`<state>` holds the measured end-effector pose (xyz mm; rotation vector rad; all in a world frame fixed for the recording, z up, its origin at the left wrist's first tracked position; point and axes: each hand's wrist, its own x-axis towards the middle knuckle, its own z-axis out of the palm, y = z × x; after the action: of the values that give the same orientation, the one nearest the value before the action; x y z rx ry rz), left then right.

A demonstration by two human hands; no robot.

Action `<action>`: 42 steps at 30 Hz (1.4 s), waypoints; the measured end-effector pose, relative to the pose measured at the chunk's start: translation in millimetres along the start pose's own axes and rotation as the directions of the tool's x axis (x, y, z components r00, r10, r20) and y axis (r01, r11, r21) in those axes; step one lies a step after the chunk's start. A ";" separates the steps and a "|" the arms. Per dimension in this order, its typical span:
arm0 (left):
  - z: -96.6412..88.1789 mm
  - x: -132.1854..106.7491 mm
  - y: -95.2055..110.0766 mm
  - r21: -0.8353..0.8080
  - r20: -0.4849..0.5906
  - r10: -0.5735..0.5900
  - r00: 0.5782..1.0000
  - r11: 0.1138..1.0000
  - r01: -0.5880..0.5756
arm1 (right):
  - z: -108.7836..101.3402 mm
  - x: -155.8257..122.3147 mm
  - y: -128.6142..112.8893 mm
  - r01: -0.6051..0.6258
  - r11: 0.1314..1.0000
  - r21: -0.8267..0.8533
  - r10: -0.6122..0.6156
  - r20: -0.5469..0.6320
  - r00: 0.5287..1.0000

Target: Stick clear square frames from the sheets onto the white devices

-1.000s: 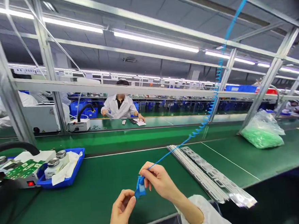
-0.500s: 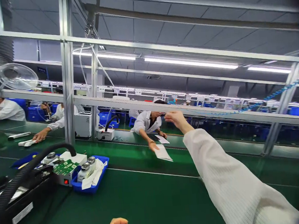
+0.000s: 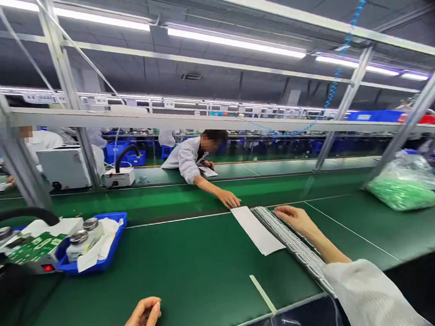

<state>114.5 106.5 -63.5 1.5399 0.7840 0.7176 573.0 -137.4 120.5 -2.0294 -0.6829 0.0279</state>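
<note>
My left hand (image 3: 141, 323) is at the lower left above the green bench, its fingers curled and the thumb near their tips. Nothing shows between them. My right hand (image 3: 296, 221) reaches from the right with its fingers pressed together, at the far part of a long stack of grey-and-white segmented strips (image 3: 294, 247). Whether it grips anything cannot be seen. Just left of the strips lies a white sheet of paper (image 3: 257, 229). A co-worker's hand (image 3: 228, 199), stretched across from the other side, is at the sheet's far corner.
At the left stands a blue tray (image 3: 115, 244) with metal-capped bottles, beside green circuit boards (image 3: 39, 246) on a white device. A clear bag of green material (image 3: 401, 190) lies at the right. Pale tape (image 3: 263, 295) marks the bench's near edge. Metal frame rails cross overhead.
The view has turned right and down. My right hand has come down from rail height to the strips. The co-worker's paper now lies on my side of the bench.
</note>
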 end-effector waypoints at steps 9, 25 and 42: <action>124.4 54.3 53.1 0.124 0.372 0.149 0.916 0.970 -0.208 | 48.9 -83.5 100.2 0.209 0.899 -0.385 -0.134 0.212 0.968; 269.7 121.2 62.8 -0.036 0.470 -0.008 0.882 0.999 0.028 | 66.1 -84.3 107.4 0.341 0.664 -0.666 -0.308 0.172 0.936; 275.6 114.1 87.9 -0.277 0.619 -0.199 0.760 0.850 0.448 | 15.1 -100.0 101.4 0.314 0.835 -0.452 -0.498 -0.374 0.783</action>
<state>411.0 34.0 -4.1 1.0886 0.3897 0.1069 530.4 -212.0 5.9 -2.0629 -0.8390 -0.9055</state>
